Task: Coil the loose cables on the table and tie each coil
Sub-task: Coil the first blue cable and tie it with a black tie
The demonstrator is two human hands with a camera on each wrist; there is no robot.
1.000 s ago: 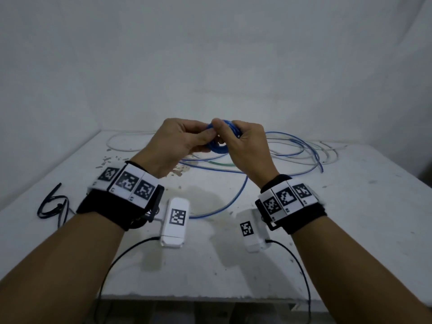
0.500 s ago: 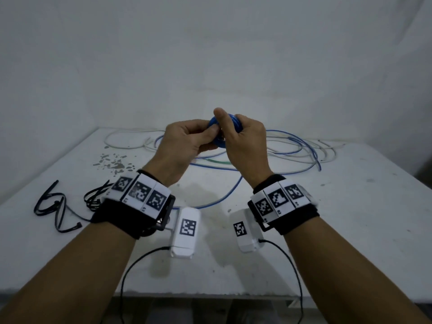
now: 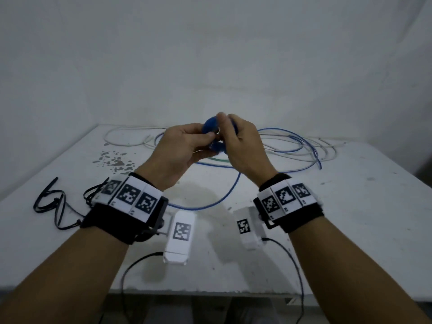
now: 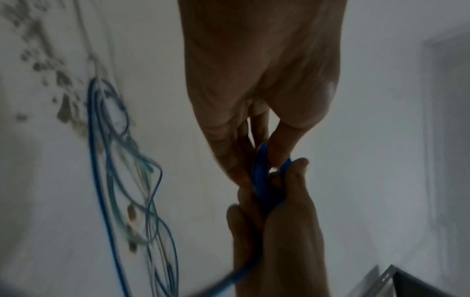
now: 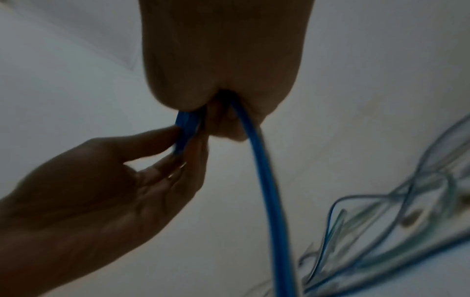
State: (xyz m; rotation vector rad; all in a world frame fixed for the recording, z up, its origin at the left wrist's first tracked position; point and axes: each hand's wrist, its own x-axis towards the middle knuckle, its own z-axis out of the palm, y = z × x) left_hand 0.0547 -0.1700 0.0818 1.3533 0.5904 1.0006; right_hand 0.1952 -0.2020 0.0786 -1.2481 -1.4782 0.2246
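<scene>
- Gripping a small blue coil (image 3: 211, 127) from both sides, the left hand (image 3: 180, 150) and right hand (image 3: 243, 146) meet above the far middle of the worktop (image 3: 350, 218).
- Left thumb and fingers (image 4: 229, 152) pinch the coil's left edge; right fingers curl round its right side.
- A blue cable (image 3: 224, 195) trails from the coil down to the worktop.
- Loose cables (image 3: 299, 146) lie far right; black ties (image 3: 53, 206) near left.

Head view looks down across the table (image 3: 350, 206); both wrist views, close in, share the blue coil (image 4: 262, 180).
</scene>
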